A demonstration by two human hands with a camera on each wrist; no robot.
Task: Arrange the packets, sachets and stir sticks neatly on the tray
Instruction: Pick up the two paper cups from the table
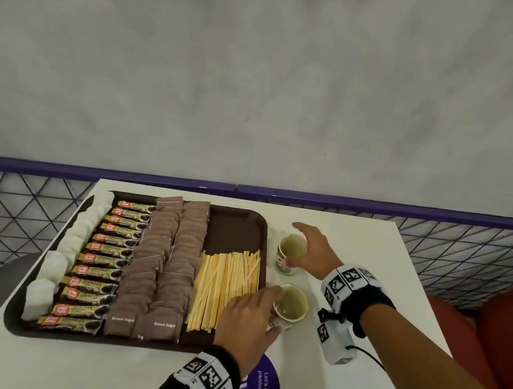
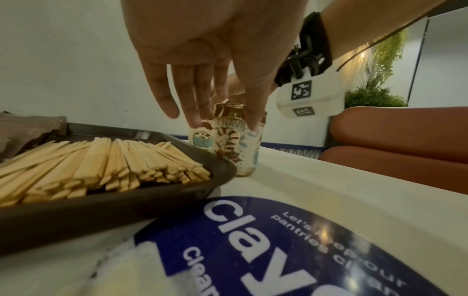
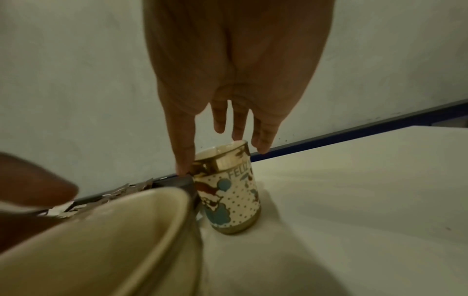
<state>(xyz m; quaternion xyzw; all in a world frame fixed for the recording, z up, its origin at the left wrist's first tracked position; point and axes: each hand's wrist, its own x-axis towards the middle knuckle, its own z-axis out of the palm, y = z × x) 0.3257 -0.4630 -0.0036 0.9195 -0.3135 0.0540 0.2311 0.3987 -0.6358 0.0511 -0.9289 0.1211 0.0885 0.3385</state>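
Stir sticks [image 1: 223, 289] lie in a loose fan at the lower right of the brown tray [image 1: 239, 224], beside two rows of brown sugar sachets [image 1: 160, 266], a column of coffee granule packets [image 1: 104, 260] and white sachets [image 1: 59, 255] at the tray's left edge. The sticks are thin, light and stiff, I think; they would scatter easily, so it is better to gather them from both long sides as one bundle. The sachets look soft and should slide easily.

Both hands are off the tray now. The left hand [image 1: 247, 318] has its fingers [image 2: 195, 112] wrapped around the rim of the near paper cup [image 1: 292, 305] on the white desk [image 1: 355, 237]. The right hand [image 1: 316, 249] grasps the far paper cup [image 1: 289, 255] from the side, its fingers [image 3: 183, 160] touching the rim.
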